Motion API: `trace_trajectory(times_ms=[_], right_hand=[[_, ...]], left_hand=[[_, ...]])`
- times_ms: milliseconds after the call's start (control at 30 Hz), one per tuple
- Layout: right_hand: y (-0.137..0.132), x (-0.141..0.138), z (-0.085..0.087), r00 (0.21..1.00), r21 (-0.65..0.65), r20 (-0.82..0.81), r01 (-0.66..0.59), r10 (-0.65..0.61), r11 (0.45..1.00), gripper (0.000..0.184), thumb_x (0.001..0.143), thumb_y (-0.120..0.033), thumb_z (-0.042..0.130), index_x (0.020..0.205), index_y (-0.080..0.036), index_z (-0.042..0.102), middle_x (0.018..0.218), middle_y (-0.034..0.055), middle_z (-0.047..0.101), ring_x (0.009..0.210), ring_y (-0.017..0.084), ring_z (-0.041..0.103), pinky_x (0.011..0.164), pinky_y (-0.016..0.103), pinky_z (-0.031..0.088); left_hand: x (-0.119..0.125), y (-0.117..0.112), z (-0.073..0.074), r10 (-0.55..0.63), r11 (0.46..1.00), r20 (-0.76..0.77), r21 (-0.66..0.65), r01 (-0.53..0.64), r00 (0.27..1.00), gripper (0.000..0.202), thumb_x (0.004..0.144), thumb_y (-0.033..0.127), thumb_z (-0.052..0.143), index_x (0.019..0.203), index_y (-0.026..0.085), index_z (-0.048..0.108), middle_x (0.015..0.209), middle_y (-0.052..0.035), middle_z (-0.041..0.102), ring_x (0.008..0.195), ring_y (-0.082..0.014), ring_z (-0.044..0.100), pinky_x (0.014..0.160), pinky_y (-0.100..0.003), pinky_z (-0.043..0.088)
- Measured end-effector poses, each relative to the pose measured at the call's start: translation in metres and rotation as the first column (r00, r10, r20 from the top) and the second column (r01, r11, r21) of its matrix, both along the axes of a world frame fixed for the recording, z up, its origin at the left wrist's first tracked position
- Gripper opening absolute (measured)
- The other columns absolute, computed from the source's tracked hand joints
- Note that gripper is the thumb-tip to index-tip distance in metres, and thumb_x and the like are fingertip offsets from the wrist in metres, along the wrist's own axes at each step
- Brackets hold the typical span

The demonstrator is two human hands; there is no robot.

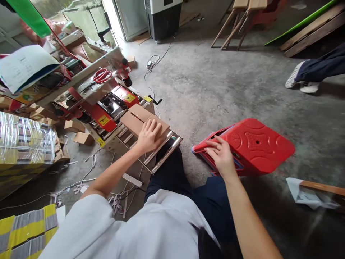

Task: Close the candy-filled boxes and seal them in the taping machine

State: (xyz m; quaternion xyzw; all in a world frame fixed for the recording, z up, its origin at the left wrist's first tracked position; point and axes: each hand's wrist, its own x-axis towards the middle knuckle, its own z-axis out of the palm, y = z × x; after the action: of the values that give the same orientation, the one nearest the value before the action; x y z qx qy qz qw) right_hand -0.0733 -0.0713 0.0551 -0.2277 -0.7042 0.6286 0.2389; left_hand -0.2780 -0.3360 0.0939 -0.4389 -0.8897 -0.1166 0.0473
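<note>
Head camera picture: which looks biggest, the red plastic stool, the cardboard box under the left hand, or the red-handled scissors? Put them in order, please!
Largest to smallest, as they look in this view:
1. Red plastic stool
2. Cardboard box
3. Red-handled scissors

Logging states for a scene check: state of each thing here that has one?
Left grip: open, resting on box
Right grip: open, holding nothing
Box: flaps folded down, gap along seam
Machine: running or stopped, can't tell
Scissors: lying on machine; blades unclear
Cable: loosely looped
Paper: partly curled
Stool: tilt unclear
</note>
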Motion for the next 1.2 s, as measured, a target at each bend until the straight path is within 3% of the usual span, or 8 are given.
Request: trace_trajectory(times_ms=[233,367,567,667,767,900,1067,1200], right_hand=[[0.012,0.076,-0.046,0.967,-0.032,0.144,0.215,-0.209,0.976,0.064,0.065,-0.049,0.082,0.117,-0.022,0.056,0.095,0.0099,0.073,0.083,0.025,0.073,0.078,0.044,0.063],[-0.019,0.109,-0.044,0.988,0.234,-0.111,0.13,-0.107,0.963,0.032,0.086,-0.036,0.068,0.114,-0.022,0.06,0.083,0.0084,0.075,0.066,0.02,0.072,0.055,0.028,0.06],[-0.077,0.163,-0.013,0.977,0.457,-0.023,0.198,-0.211,0.867,0.024,0.094,-0.034,0.057,0.117,-0.033,0.063,0.09,-0.0011,0.076,0.071,0.018,0.074,0.061,0.029,0.063],[-0.073,0.212,0.035,0.932,0.64,0.124,0.187,-0.341,0.745,0.023,0.095,-0.029,0.055,0.116,-0.034,0.064,0.103,-0.0017,0.076,0.09,0.02,0.073,0.085,0.039,0.063],[-0.081,0.285,0.103,0.698,0.864,0.048,0.33,-0.715,0.38,0.019,0.097,-0.027,0.055,0.113,-0.029,0.065,0.107,0.0031,0.074,0.1,0.024,0.069,0.098,0.047,0.054],[-0.115,0.373,0.151,0.064,0.903,-0.216,0.392,-0.974,-0.174,0.028,0.092,-0.037,0.066,0.112,-0.017,0.068,0.106,0.0147,0.072,0.102,0.033,0.065,0.09,0.049,0.051],[-0.167,0.418,0.141,-0.157,0.886,-0.223,0.379,-0.962,-0.267,0.036,0.086,-0.047,0.071,0.106,-0.017,0.071,0.102,0.0138,0.073,0.1,0.032,0.067,0.09,0.044,0.05],[-0.201,0.439,0.124,-0.259,0.911,0.049,0.406,-0.965,-0.063,0.049,0.085,-0.062,0.066,0.109,-0.019,0.067,0.099,0.0106,0.073,0.095,0.032,0.066,0.085,0.043,0.048]], left_hand=[[-0.177,-0.076,0.024,0.13,0.961,0.154,0.222,-0.163,0.979,0.074,0.075,0.053,0.067,0.137,0.013,0.058,0.156,-0.0199,0.041,0.15,-0.0383,0.029,0.123,-0.057,0.02],[-0.194,-0.087,0.039,0.174,0.884,0.207,0.398,-0.245,0.963,0.071,0.069,0.064,0.072,0.121,0.016,0.065,0.142,-0.0145,0.059,0.142,-0.041,0.043,0.122,-0.062,0.025],[-0.034,0.024,-0.06,-0.378,0.855,0.136,0.431,0.289,0.916,0.079,0.085,0.046,0.066,0.151,0.059,0.023,0.162,0.0263,0.015,0.155,-0.0339,0.017,0.127,-0.067,0.015],[0.078,0.107,-0.101,-0.629,0.733,0.269,0.516,0.442,0.729,0.082,0.086,0.043,0.066,0.155,0.053,0.022,0.165,0.0152,0.021,0.152,-0.037,0.026,0.123,-0.068,0.025],[0.172,0.171,-0.097,-0.776,0.615,0.321,0.577,0.538,0.543,0.076,0.091,0.037,0.061,0.158,0.032,0.026,0.161,-0.0076,0.035,0.147,-0.0344,0.037,0.119,-0.061,0.036],[0.241,0.217,-0.068,-0.852,0.514,0.404,0.524,0.68,0.333,0.059,0.094,0.037,0.055,0.149,0.02,0.042,0.152,-0.0151,0.047,0.141,-0.0286,0.045,0.111,-0.051,0.048],[0.301,0.237,-0.059,-0.843,0.434,0.511,0.46,0.775,0.169,0.042,0.092,0.036,0.054,0.13,0.019,0.06,0.132,-0.0135,0.061,0.124,-0.0265,0.06,0.096,-0.044,0.058],[0.361,0.239,-0.062,-0.787,0.352,0.617,0.447,0.823,0.001,0.039,0.089,0.033,0.056,0.123,0.018,0.065,0.12,-0.0118,0.068,0.108,-0.0246,0.068,0.09,-0.039,0.06]])
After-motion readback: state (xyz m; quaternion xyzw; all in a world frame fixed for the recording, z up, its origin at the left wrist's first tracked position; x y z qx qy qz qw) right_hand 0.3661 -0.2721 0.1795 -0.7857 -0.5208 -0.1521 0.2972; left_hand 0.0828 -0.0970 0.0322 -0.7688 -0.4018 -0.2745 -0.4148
